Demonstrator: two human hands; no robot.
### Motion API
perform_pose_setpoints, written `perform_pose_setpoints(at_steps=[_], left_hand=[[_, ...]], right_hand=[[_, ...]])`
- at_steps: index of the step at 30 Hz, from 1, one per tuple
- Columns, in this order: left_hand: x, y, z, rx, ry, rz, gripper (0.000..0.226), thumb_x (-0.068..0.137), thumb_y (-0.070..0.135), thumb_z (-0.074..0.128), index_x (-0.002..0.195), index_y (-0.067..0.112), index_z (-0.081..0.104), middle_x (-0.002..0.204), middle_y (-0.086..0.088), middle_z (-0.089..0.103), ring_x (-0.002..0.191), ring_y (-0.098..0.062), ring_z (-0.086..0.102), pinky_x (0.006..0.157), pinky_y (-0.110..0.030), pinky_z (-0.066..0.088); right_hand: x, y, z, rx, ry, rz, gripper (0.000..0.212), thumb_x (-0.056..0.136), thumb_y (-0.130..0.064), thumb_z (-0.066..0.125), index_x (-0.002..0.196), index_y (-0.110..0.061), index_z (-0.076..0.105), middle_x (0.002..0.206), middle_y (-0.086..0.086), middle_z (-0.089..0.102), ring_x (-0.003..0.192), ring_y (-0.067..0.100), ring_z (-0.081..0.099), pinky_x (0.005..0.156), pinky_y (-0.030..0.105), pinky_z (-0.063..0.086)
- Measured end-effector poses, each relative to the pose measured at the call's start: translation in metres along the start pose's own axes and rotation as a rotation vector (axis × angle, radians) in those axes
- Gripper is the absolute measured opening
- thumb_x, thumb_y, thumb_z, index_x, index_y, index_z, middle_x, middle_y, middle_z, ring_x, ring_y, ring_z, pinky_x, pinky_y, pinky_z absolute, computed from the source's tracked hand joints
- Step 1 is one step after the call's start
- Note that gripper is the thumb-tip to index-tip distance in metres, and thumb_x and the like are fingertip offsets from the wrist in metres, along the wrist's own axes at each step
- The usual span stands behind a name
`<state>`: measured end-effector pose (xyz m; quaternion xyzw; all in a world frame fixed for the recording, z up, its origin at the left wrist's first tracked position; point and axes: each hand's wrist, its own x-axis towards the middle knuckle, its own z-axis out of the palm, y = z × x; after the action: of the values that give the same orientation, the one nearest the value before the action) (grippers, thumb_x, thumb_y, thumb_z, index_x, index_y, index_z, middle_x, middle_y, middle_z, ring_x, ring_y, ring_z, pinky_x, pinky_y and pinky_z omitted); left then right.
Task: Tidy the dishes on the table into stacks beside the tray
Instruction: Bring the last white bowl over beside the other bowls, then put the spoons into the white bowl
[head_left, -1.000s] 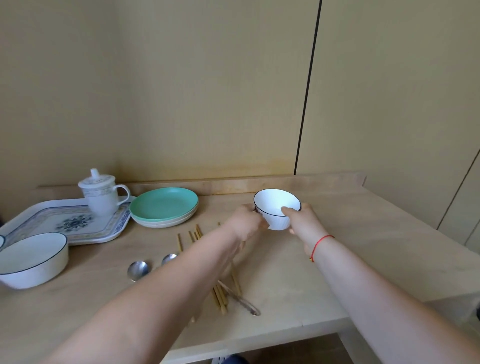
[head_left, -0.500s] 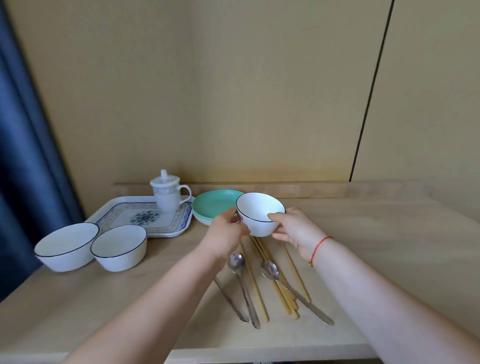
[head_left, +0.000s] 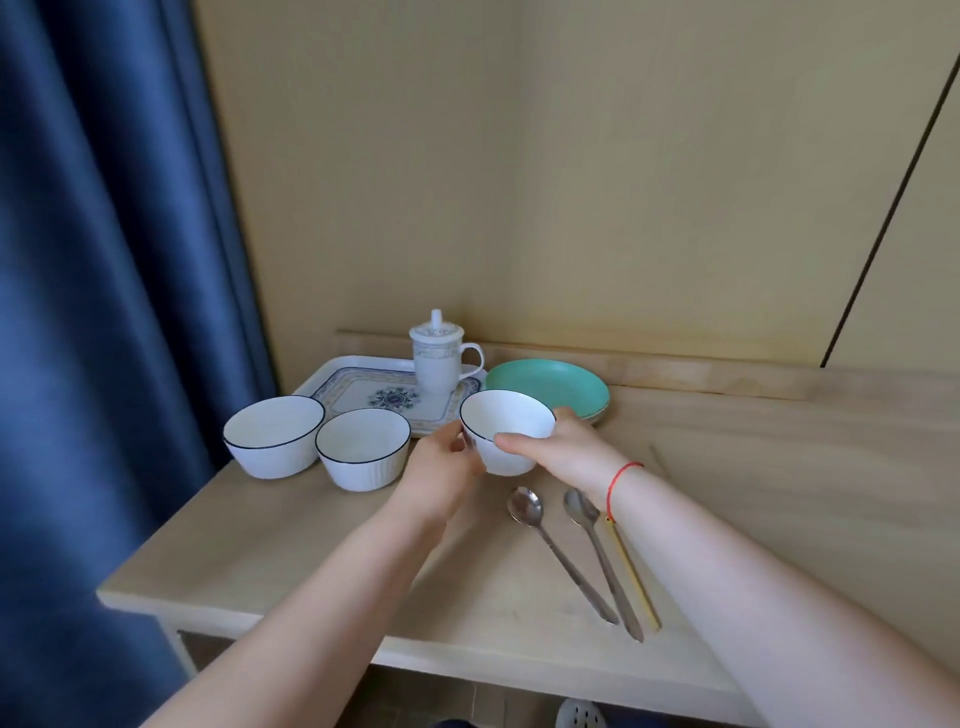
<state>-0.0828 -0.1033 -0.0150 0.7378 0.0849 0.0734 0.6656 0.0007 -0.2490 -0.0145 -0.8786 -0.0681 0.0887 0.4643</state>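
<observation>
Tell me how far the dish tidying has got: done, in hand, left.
Done: the green plates sit stacked beside the tray. In hand: the left hand and right hand hold the small bowl near the tray's front edge. Left: the large bowl and the medium bowl stand side by side, unstacked, and the small bowl is not nested yet. The spoons lie loose.

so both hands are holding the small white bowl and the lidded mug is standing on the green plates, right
Not quite. In the head view the white lidded ceramic mug stands on the patterned rectangular tray, not on the stacked round green plates beside it. The rest is right: the left hand and the right hand both hold the small white dark-rimmed bowl.
</observation>
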Motion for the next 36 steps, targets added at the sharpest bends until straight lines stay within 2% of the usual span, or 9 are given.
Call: perform_pose_setpoints(at_steps=[5,9,13,16,21,25,28,31,36], left_hand=[[-0.006,-0.010,-0.018,0.011,0.032,-0.029,0.032,0.070,0.015,0.061,0.101,0.014,0.070,0.101,-0.002,0.074,0.089,-0.016,0.064,0.080,-0.028,0.050],[-0.002,-0.022,-0.026,0.058,0.049,-0.055,0.042,0.062,0.013,0.057,0.101,0.018,0.070,0.101,-0.002,0.075,0.101,-0.026,0.068,0.095,-0.046,0.052],[0.001,-0.031,-0.030,0.072,0.083,-0.040,0.052,0.057,0.010,0.050,0.105,0.021,0.068,0.103,0.001,0.073,0.103,-0.023,0.066,0.093,-0.038,0.052],[-0.002,-0.030,-0.030,0.058,0.093,-0.014,0.055,0.059,0.007,0.048,0.108,0.022,0.066,0.107,0.003,0.073,0.107,-0.020,0.065,0.097,-0.040,0.051],[0.000,-0.033,-0.030,0.082,0.114,-0.035,0.046,0.076,-0.006,0.046,0.111,0.017,0.064,0.109,-0.001,0.070,0.108,-0.023,0.062,0.085,-0.028,0.048],[-0.004,-0.031,-0.028,0.065,0.133,-0.021,0.050,0.079,-0.011,0.045,0.119,0.015,0.061,0.116,-0.001,0.067,0.105,-0.017,0.061,0.076,-0.015,0.047],[-0.008,-0.029,-0.025,0.061,0.137,0.003,0.048,0.079,-0.013,0.042,0.117,0.010,0.062,0.110,-0.001,0.067,0.083,-0.008,0.058,0.056,-0.002,0.042],[-0.011,-0.033,-0.022,0.070,0.147,-0.009,0.041,0.080,-0.013,0.039,0.105,0.011,0.061,0.094,0.000,0.063,0.060,-0.003,0.044,0.042,-0.004,0.034],[-0.019,-0.038,-0.019,0.070,0.180,-0.014,0.041,0.083,-0.009,0.041,0.111,0.014,0.061,0.098,0.003,0.068,0.062,0.000,0.050,0.046,-0.005,0.036]], right_hand=[[0.003,-0.009,0.026,-0.089,-0.055,-0.039,0.086,0.038,-0.049,0.087,0.114,-0.022,0.058,0.107,-0.007,0.067,0.099,0.013,0.063,0.084,0.032,0.055],[0.025,0.000,0.044,-0.176,-0.072,-0.063,0.103,0.023,-0.063,0.084,0.114,-0.024,0.057,0.104,-0.010,0.067,0.096,0.011,0.064,0.084,0.036,0.056],[0.013,-0.014,0.051,-0.215,-0.055,-0.065,0.106,0.025,-0.059,0.079,0.117,-0.016,0.047,0.110,-0.005,0.059,0.103,0.017,0.058,0.090,0.039,0.052],[0.013,-0.020,0.053,-0.240,-0.057,-0.069,0.101,0.032,-0.055,0.082,0.116,-0.014,0.045,0.111,-0.004,0.056,0.104,0.017,0.056,0.092,0.040,0.050],[0.023,-0.013,0.056,-0.231,-0.077,-0.092,0.101,0.026,-0.059,0.081,0.116,-0.021,0.053,0.111,-0.006,0.062,0.105,0.015,0.060,0.090,0.038,0.053],[0.017,-0.014,0.058,-0.234,-0.050,-0.073,0.106,0.025,-0.064,0.078,0.117,-0.022,0.047,0.112,-0.010,0.059,0.108,0.015,0.057,0.095,0.045,0.047],[0.010,-0.018,0.061,-0.281,-0.030,-0.038,0.119,0.025,-0.071,0.071,0.127,-0.019,0.037,0.116,-0.010,0.058,0.112,0.018,0.055,0.098,0.045,0.042],[0.008,-0.018,0.065,-0.288,-0.006,-0.032,0.124,0.025,-0.075,0.069,0.129,-0.017,0.035,0.119,-0.008,0.058,0.116,0.019,0.054,0.101,0.046,0.039],[-0.008,-0.020,0.061,-0.465,0.036,-0.074,0.107,0.049,-0.076,0.065,0.135,-0.019,0.035,0.135,-0.001,0.050,0.127,0.025,0.046,0.096,0.044,0.034]])
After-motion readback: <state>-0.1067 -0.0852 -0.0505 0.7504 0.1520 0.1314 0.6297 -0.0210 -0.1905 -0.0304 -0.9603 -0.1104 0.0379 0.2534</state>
